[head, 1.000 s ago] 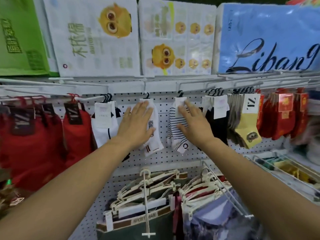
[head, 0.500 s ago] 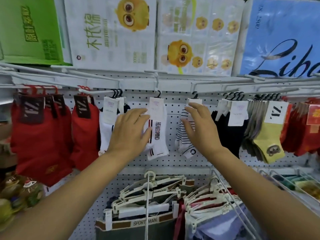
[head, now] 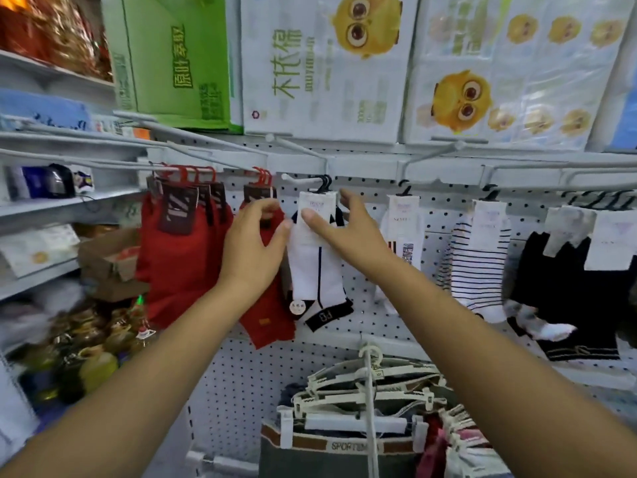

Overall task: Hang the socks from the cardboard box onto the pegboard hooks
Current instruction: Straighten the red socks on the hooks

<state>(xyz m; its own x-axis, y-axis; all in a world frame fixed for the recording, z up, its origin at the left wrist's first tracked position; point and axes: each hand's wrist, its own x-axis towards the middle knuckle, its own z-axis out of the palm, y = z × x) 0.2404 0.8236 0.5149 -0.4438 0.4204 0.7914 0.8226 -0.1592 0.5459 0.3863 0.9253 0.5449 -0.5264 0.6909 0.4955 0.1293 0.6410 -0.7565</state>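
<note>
Nearest the camera, a bunch of pale hangers (head: pixel 372 384) carrying folded garments is seen on a lower prong. Above them both bare forearms are raised to the pegboard (head: pixel 437 215). The left hand (head: pixel 253 246) is set against the nearest of the red socks (head: pixel 179 263), its fingers (head: pixel 262 210) curled over that sock's top and its thumb stretched right to touch the edge of the white sock (head: pixel 317 270) – whether anything is actually gripped cannot be told. The right hand (head: pixel 351 236) is placed at the white sock's paper label (head: pixel 317 205): the thumb is laid on the front and the fingers are spread behind, so the label is held between them.

The white sock, marked with a dark stripe, is hung from a hook (head: pixel 300 180) between the red socks and a further white pair. Further right a striped sock (head: pixel 479 270) and black socks (head: pixel 568 298) are hung. A brown cardboard box (head: pixel 107 260) is seen on the shelf at the left, well apart from both hands. Printed cartons (head: pixel 324 81) are stacked above the pegboard.
</note>
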